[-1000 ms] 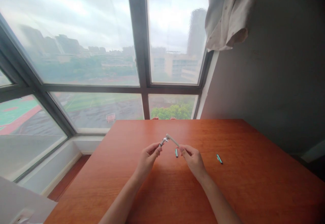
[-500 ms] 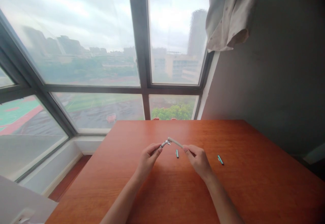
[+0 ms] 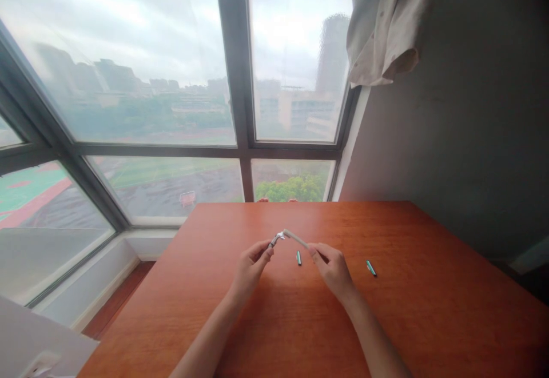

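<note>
My left hand is closed on a silver razor handle, whose head end points up and to the right. Pinched in my right hand is a slim, pale toothbrush. Its brush end meets the razor handle's head, or lies right by it; the exact contact is too small to make out. Below them, a teal and black razor cartridge lies on the table between my hands. Another razor cartridge rests to the right of my right hand.
The reddish-brown wooden table reaches toward large windows with grey frames. Pale cloth hangs at the upper right before a dark wall. A low white ledge runs along the left.
The razor handle's head has tilted and risen slightly against the toothbrush end. Both hands stay nearly in place, and the cartridges lie as before.
</note>
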A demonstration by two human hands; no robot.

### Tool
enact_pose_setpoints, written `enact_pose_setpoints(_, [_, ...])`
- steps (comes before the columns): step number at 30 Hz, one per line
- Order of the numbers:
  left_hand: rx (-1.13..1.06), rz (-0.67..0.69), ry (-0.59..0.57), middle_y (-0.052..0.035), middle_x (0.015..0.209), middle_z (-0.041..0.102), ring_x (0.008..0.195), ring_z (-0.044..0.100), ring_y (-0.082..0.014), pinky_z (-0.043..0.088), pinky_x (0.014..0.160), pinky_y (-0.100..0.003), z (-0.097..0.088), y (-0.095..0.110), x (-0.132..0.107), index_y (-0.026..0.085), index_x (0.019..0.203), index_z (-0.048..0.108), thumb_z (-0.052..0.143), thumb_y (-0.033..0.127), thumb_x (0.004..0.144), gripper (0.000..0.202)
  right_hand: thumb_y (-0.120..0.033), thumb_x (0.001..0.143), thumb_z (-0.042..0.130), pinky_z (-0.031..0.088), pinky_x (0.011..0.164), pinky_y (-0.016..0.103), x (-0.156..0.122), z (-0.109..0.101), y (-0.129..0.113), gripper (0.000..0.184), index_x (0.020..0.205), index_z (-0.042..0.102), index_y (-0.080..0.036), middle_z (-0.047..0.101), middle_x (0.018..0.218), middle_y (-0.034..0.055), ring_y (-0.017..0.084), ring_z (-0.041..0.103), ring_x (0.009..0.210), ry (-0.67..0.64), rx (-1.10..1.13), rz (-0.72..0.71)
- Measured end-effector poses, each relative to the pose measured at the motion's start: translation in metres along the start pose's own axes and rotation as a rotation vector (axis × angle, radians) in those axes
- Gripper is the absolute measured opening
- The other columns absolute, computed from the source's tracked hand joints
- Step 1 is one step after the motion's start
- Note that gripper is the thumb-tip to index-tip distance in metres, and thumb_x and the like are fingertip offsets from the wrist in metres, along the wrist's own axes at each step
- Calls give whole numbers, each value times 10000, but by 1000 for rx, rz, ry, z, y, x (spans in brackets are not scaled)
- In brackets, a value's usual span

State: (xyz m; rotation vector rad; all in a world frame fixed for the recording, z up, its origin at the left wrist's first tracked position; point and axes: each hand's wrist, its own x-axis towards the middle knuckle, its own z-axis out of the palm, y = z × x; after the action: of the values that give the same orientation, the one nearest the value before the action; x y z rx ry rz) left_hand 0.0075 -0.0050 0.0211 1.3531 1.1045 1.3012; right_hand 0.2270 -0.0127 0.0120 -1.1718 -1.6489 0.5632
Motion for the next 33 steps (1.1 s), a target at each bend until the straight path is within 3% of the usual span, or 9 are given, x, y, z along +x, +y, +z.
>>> enact_pose_setpoints(11, [8,34,22,-32,727,623,651,504,-153,410,608,-248,-2,-7,3,164,959,724,668,422,748,338,-447,909,439,312,515,225,-2,1,-3,442,731,708,-146,505,576,-2,131,444,551,-51,6,38])
enact_pose_setpoints(17, [68,75,-34,-37,756,622,685,503,-157,405,616,-242,-2,-10,2,158,988,720,654,404,767,337,-432,914,446,332,540,222,-2,4,-4,399,823,715,-151,527,622,3,132,460,580,-30,7,6])
enact_pose_setpoints(33, [4,40,12,-19,711,572,637,460,-139,383,591,-239,-4,-9,3,155,957,719,672,426,745,348,-412,913,456,340,548,225,-2,2,-2,367,817,701,-157,543,632,4,138,494,596,-43,-7,4])
